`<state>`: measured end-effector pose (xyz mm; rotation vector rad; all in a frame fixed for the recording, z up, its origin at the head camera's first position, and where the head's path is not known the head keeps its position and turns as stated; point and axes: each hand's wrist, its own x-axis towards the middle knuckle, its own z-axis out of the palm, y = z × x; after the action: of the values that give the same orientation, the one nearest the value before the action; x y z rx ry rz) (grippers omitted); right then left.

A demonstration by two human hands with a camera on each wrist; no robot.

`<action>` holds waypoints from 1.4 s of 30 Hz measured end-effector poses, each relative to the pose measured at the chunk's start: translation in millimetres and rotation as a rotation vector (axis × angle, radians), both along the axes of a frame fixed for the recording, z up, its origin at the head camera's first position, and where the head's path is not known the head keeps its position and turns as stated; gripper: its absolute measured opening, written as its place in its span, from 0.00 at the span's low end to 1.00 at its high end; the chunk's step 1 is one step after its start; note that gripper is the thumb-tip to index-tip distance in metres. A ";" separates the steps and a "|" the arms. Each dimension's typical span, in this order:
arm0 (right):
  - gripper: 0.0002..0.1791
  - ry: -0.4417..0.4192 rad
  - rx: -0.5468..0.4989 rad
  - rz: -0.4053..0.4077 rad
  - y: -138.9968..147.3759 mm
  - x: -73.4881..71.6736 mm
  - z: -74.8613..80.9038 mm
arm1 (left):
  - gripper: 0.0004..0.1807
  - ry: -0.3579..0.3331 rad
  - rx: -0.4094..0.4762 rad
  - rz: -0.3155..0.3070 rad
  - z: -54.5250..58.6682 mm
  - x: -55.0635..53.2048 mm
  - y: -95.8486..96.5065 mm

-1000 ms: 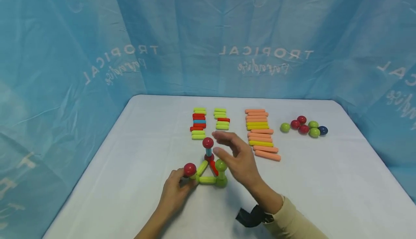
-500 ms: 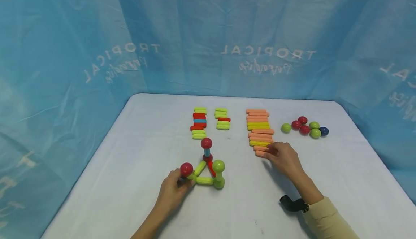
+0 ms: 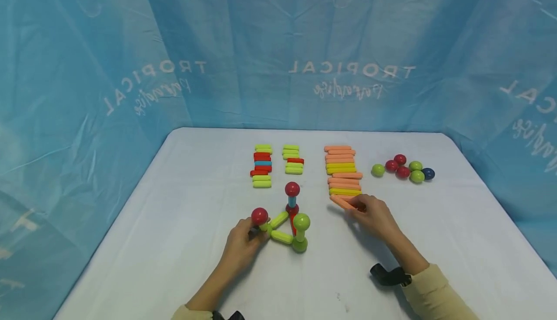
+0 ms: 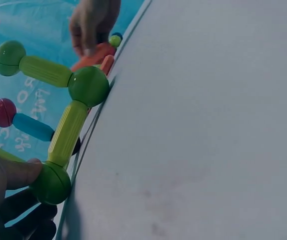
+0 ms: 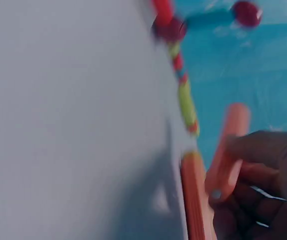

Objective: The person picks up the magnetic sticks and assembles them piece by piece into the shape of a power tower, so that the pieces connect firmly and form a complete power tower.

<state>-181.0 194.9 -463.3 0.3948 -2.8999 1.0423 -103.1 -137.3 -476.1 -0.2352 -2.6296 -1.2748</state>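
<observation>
A triangular frame of sticks and balls stands at the middle of the table, with a yellow-green stick (image 3: 282,237) along its front side. Its uprights carry a red ball (image 3: 292,189) at the back, a green ball (image 3: 301,222) on the right and another red ball (image 3: 259,216) on the left. My left hand (image 3: 244,243) grips the frame's left corner, thumb against the green corner ball (image 4: 53,184). To the right, my right hand (image 3: 375,217) pinches an orange stick (image 5: 229,150) by one end, tilted over the front of the stick column.
Orange and yellow sticks (image 3: 341,165) lie in a column behind the right hand. Two shorter columns of green, red and blue sticks (image 3: 262,163) lie further left. Several loose balls (image 3: 402,172) sit at the back right. A blue printed curtain (image 3: 278,44) surrounds the table (image 3: 174,213).
My right hand has gone from above the frame to the stick column on the right and taken hold of an orange stick. The frame has turned slightly in my left hand.
</observation>
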 end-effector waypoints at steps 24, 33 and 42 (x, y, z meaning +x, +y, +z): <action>0.11 -0.413 -0.612 0.127 -88.4 13.6 0.7 | 0.18 0.046 -0.021 -0.028 -0.6 -8.2 3.5; 0.12 -0.448 -0.624 0.162 -91.2 18.7 -6.6 | 0.17 0.035 -0.019 -0.025 0.4 -8.1 4.5; 0.15 -0.280 -0.481 0.116 -63.2 12.2 -1.2 | 0.15 0.048 0.021 0.039 -1.6 -13.3 5.4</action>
<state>-168.7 131.7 -464.4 0.4202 -2.7280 1.8893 -116.4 -131.9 -477.7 -0.2080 -2.5667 -1.2674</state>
